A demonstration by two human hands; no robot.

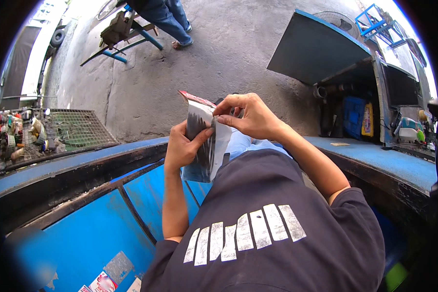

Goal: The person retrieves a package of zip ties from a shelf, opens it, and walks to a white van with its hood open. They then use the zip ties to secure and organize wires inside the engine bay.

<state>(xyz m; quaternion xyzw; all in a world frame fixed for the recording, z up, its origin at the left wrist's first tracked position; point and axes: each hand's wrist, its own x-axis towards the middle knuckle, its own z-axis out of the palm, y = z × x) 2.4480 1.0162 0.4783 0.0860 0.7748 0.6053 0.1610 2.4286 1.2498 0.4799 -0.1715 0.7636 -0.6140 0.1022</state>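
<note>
From where I stand, the packet (205,155) is up in front of the person's belly, the middle of my dial, its red end tipped toward eleven o'clock. At nine, the left hand (181,147) holds it firmly, fingers behind and thumb across the dark face. At two, the right hand (254,117) has thumb and forefinger close together, touching the upper edge; I can't tell whether they pinch it.

Farther out at nine, a wire rack (85,124) is crowded with small odds and ends at its far left. Near eleven is a bench (117,31) with blue legs, and beside it somebody's jeans (168,17). A cabinet (316,48) stands at two, a fan (337,19) behind it. Stickers (103,282) mark the blue panel (87,228) toward seven.
</note>
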